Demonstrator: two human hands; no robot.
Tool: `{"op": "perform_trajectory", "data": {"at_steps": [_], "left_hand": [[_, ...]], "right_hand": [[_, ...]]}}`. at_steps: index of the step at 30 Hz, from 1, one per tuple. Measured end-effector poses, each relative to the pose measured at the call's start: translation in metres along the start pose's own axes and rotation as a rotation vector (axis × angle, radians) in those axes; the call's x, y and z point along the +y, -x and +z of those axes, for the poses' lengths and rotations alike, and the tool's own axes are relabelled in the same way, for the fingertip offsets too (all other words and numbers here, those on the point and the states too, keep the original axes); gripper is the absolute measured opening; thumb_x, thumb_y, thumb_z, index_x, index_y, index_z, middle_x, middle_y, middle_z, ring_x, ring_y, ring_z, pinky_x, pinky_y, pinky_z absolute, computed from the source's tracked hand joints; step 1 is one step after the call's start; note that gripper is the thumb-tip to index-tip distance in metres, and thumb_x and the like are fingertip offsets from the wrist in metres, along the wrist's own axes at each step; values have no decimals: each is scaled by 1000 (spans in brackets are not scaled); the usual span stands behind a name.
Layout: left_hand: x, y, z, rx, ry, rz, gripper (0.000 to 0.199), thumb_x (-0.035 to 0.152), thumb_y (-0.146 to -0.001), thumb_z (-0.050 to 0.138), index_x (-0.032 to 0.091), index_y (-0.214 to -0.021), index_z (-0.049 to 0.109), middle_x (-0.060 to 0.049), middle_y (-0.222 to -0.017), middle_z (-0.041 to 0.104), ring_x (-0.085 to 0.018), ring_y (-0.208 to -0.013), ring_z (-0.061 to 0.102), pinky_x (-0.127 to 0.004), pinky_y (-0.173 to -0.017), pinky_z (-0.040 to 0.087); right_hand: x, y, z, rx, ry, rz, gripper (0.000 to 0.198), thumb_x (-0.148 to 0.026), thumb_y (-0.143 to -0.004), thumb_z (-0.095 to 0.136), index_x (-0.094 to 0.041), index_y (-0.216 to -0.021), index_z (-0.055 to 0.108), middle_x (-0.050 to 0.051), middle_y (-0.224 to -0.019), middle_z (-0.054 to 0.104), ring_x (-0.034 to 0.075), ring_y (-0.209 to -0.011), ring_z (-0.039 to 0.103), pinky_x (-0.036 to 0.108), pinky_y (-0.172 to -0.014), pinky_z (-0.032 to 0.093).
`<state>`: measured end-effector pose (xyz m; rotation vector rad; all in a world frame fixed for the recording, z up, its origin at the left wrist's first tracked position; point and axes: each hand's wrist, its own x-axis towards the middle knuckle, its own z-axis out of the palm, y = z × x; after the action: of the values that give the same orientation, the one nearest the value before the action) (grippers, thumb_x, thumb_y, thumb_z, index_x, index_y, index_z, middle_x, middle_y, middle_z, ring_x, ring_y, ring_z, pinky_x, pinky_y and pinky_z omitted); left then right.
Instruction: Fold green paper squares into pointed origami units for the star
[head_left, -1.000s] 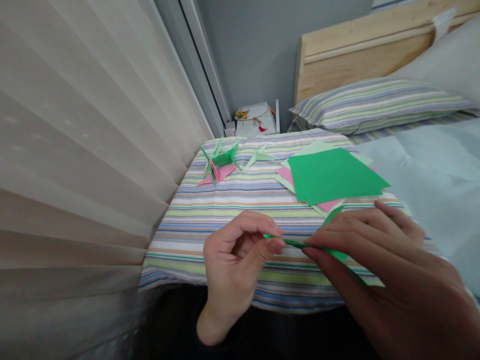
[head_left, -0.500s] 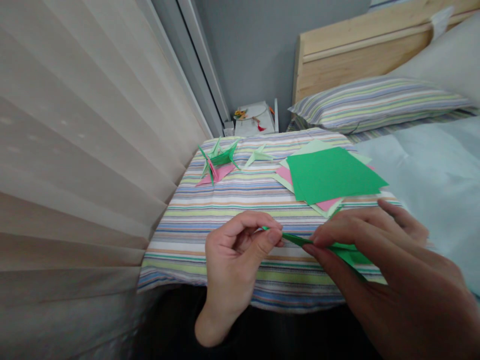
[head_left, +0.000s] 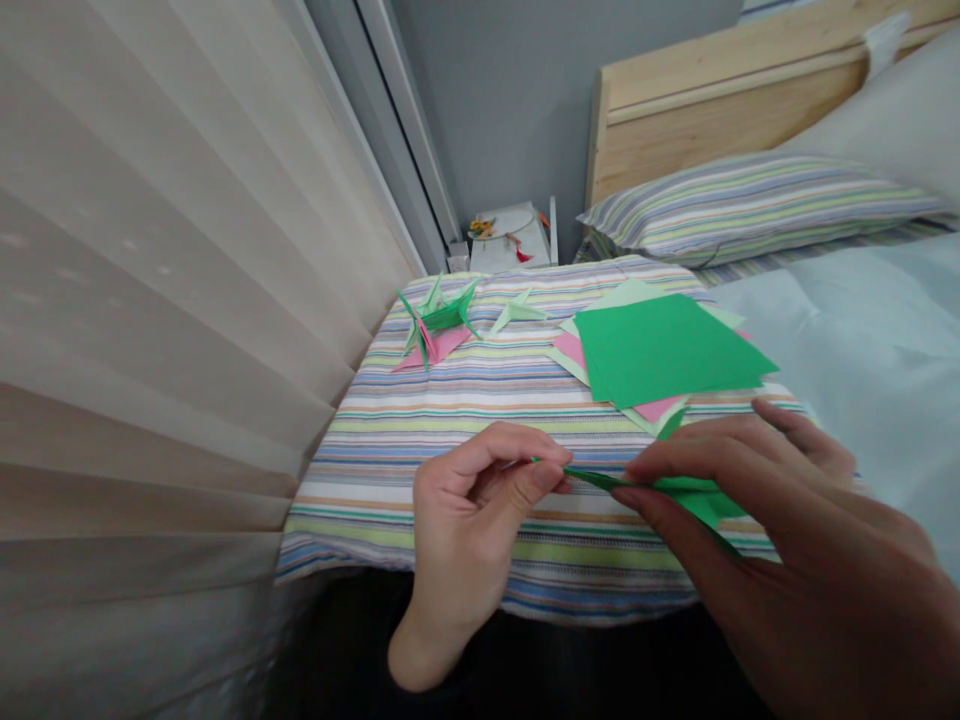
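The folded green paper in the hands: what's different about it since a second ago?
The right hand's fingertips have shifted slightly rightward along the folded green paper, and more of it shows between forefinger and thumb. Nothing was let go: the left hand still pinches the other end. The stacked sheets and folded pieces stayed put.

A pale pleated curtain (head_left: 150,300), softly lit, hangs around nine o'clock; a slanting light frame (head_left: 409,110) runs toward eleven; plain grey wall (head_left: 510,100) fills twelve, with probably a small white stand (head_left: 536,243) below it. A wooden headboard (head_left: 712,130) rises between one and two, striped pillow (head_left: 750,210) at two, pale blue bedding (head_left: 862,320) at three
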<state>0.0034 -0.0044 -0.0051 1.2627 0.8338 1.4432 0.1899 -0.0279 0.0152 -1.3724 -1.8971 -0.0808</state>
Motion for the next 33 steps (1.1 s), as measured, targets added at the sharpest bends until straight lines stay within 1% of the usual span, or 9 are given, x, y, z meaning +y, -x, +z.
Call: {"op": "perform_trajectory", "data": {"at_steps": [5,9,13,18,22,26,28,30,33], "left_hand": [[0,0,-1,-19,36,14,15,15,-96,71,25,-94,83,-3,-93,77,-12,-79,71,-20,-71,60],[0,1,-1,-2,23,-10,17,23,-101,65,22,-94,81,-5,-95,76,-12,-75,70,-23,-69,60],[1,1,-1,4,-30,-9,15,32,-99,67,22,-103,78,-6,-96,76,-15,-74,70,-26,-67,61],[4,2,1,-27,-89,0,6,22,-95,73,22,-99,76,-3,-92,75,-13,-71,69,-24,-66,59],[6,4,1,-26,-44,-16,4,22,-95,72,22,-96,76,-3,-87,72,-13,-70,68,-24,-64,58],[8,5,1,-17,12,-68,4,24,-93,75,21,-96,76,-2,-81,71,-12,-68,68,-22,-63,57],[10,5,2,-10,23,-79,5,25,-92,77,21,-95,77,-2,-80,71,-12,-68,68,-20,-62,56],[11,4,2,-4,26,-90,4,23,-91,77,21,-95,78,-2,-81,71,-10,-67,67,-18,-62,56],[12,3,4,11,14,-109,5,21,-89,80,22,-94,79,0,-79,70,-9,-65,66,-17,-60,56]], "right_hand": [[-1,0,0,-10,2,-5,14,-25,-100,52,-28,-91,62,-1,-83,74,25,-84,71,50,-103,44],[-1,-1,-1,-3,-9,-14,16,-26,-100,52,-28,-89,62,-1,-81,74,25,-83,72,49,-102,45],[1,-1,-2,-16,-11,-11,16,-28,-101,52,-28,-89,63,-1,-81,74,25,-81,72,49,-105,45],[1,1,-3,-39,-34,-9,15,-25,-100,54,-28,-90,65,-2,-82,74,24,-85,73,49,-107,44],[2,2,-5,-49,-80,-36,15,-24,-99,55,-28,-90,67,-2,-80,74,22,-82,73,47,-106,46],[2,1,-10,-140,-169,-111,11,-28,-97,61,-29,-89,68,-5,-79,74,21,-77,75,46,-106,50],[1,-1,-11,-145,-193,-133,10,-27,-95,63,-29,-87,67,-5,-78,75,21,-75,76,42,-100,55],[0,-3,-12,-113,-214,-105,13,-25,-95,62,-29,-84,67,-4,-77,76,21,-72,76,36,-85,60],[0,-4,-12,-136,-287,-47,10,-25,-93,67,-29,-84,66,-4,-76,77,20,-65,75,28,-63,59]]}}
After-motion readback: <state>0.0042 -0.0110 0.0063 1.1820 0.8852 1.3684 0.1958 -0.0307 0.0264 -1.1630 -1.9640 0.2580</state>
